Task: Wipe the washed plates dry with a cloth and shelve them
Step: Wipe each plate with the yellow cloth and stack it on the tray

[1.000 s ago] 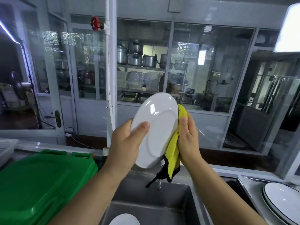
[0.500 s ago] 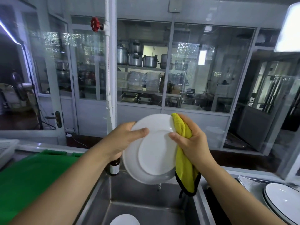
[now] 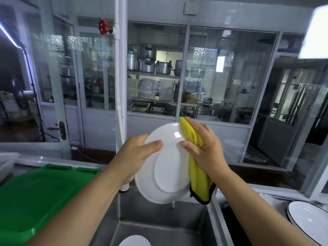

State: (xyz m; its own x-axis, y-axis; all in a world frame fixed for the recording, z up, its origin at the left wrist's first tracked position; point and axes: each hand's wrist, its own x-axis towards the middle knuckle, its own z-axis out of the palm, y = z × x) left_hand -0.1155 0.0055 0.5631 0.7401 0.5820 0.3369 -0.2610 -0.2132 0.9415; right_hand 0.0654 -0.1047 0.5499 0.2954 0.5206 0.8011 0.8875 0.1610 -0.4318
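Left hand (image 3: 136,157) grips round white china plate (image 3: 168,174) by rim, above steel sink (image 3: 159,224). Right hand (image 3: 204,151) pinches soft yellow cloth (image 3: 198,178) on opposite rim. Plate likely slippery, breakable; hold edges tight.

1. A commercial kitchen's dishwashing station: a deep stainless-steel sink (image 3: 159,222) is set into a steel counter, with a white plate (image 3: 134,241) lying in the basin.
2. Beyond a glass partition (image 3: 220,77), metal shelving (image 3: 154,74) carries large aluminium stockpots (image 3: 147,65) on the upper tier and steel gastronorm trays (image 3: 141,106) below, with wrapped bulk supplies between.
3. More white plates with dark rims (image 3: 308,221) sit stacked on the steel surface at right.
4. A large green plastic bin lid (image 3: 35,197) stands beside the sink at left.
5. A white pipe with a red valve wheel (image 3: 103,29) runs up the wall behind the sink.
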